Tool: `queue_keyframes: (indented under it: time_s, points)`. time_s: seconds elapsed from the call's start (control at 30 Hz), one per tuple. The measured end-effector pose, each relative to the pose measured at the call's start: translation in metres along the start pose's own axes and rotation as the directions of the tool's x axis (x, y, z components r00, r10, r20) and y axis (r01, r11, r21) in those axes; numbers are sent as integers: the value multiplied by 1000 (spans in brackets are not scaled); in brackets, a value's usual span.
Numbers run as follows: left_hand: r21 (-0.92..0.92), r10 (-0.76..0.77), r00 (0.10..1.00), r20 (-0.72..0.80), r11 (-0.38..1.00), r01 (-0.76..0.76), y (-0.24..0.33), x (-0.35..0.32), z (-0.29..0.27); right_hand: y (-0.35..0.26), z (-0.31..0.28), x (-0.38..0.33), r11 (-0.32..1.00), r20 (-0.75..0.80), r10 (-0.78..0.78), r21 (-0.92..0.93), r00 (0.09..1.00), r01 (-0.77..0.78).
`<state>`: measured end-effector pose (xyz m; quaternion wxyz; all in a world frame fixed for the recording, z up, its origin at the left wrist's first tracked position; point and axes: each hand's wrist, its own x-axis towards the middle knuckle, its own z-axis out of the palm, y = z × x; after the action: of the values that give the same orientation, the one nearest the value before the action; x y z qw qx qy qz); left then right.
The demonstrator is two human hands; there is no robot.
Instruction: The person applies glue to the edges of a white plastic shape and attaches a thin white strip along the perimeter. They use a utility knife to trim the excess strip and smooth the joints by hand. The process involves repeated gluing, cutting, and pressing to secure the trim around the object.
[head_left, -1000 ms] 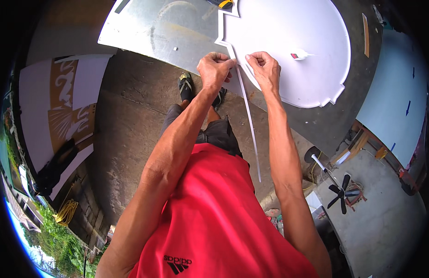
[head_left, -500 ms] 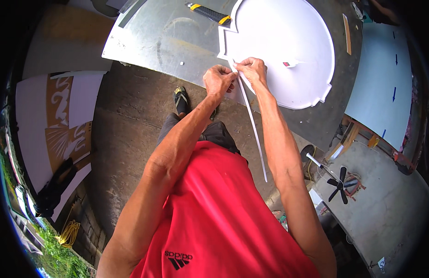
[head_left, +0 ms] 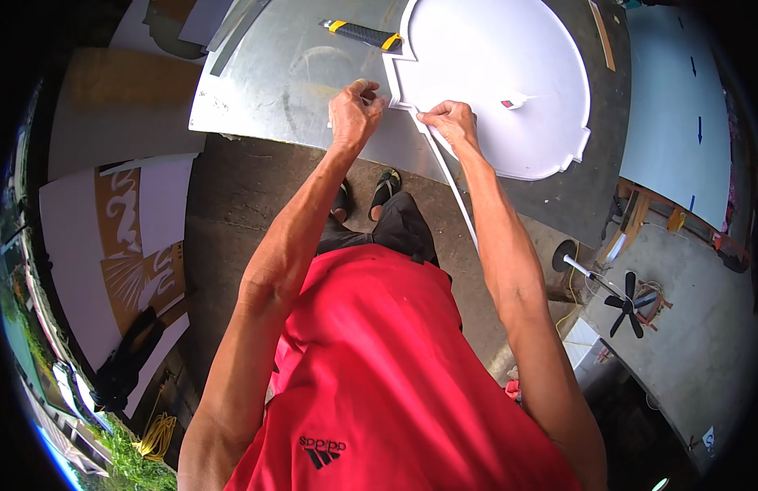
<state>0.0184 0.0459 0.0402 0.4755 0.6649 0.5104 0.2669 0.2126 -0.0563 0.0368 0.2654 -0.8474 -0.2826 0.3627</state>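
Note:
A large white rounded panel (head_left: 494, 65) with a raised white rim and stepped corners lies on the metal-topped table (head_left: 272, 90). At its near left edge, my right hand (head_left: 451, 127) is closed, thumb and fingers pinching a thin white strip (head_left: 453, 190). The strip's loose end hangs past the table edge and disappears behind my right forearm. To the left, apart from the panel, my left hand (head_left: 354, 119) hovers over the metal with curled fingers; what they hold, if anything, I cannot make out. A black-and-yellow utility knife (head_left: 364, 34) rests just beyond it, close to the panel's corner.
A small white piece with a red mark (head_left: 510, 104) sits on the panel. Right of the table are a pale blue sheet (head_left: 678, 114) and a black-bladed fan (head_left: 629, 303). Brown-and-white decorated boards (head_left: 117, 245) lean at the left.
My left hand has come off the strip and moved left, away from my right hand. The right hand stays at the panel's edge with the strip. The view has shifted slightly.

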Motion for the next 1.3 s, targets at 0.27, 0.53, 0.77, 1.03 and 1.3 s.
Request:
queue_keyframes:
  time_s: [0.27,0.53,0.77,1.03,1.3]
  points:
    - [353,544,651,528,557,-752,19,-49,4,-8,-8,6,989,36,-2,-149,999,7]
    - [431,359,760,542,658,-618,9,-76,25,-18,-13,26,974,215,69,-227,974,-19]
    - [461,309,800,514,687,-562,6,-79,32,-24,-21,25,975,314,100,-220,944,-30]
    - [521,361,793,491,608,-599,2,-82,35,-51,-11,44,814,-21,-545,-253,838,523]
    - [592,305,833,461,593,-545,12,-88,44,-118,60,111,332,32,-907,-561,421,758]
